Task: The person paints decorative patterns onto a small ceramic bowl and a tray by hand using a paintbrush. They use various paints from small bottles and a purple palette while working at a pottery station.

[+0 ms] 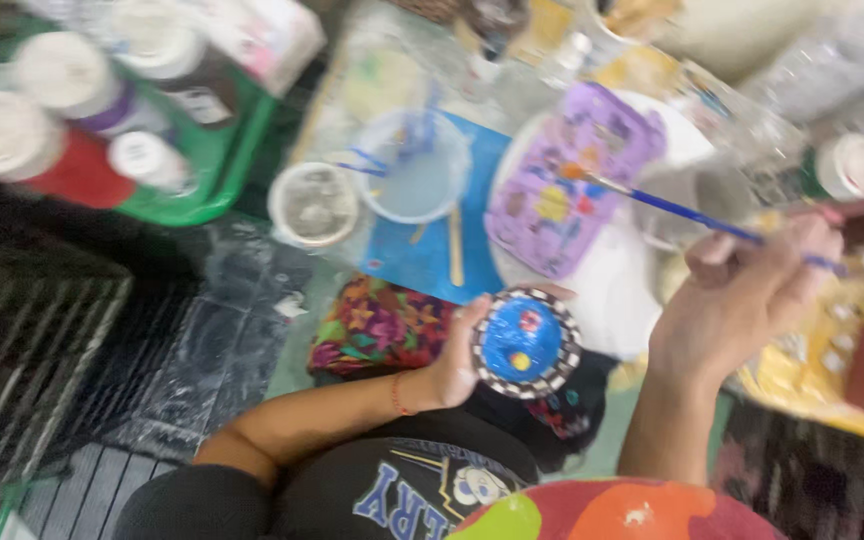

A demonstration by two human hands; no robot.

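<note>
The left hand [462, 362] cups a small round painted piece [526, 343] from behind, fingers curled onto its edge — the face is blue with spots of red and yellow and a black-and-white checked rim, held just above the lap. The right hand [752, 290] pinches a blue-handled paintbrush [687, 212], its fingers narrow round the shaft, the orange-tipped bristles reaching over a purple paint palette [567, 180] that rests on a white plate [607, 290].

Just left of the palette stands a clear cup of water [417, 168] on a blue mat [432, 250], and a second, empty-looking cup [313, 204] beside it. Farther left, white-capped paint bottles [72, 120] crowd a green tray [227, 165].

The view is blurred, so finer detail is lost. To my eye the risk lies with the loaded brush — carried across, it could drip on the blue face, and a thumb sliding inward would smear paint that may be wet. The water cup sits near enough to be knocked.
</note>
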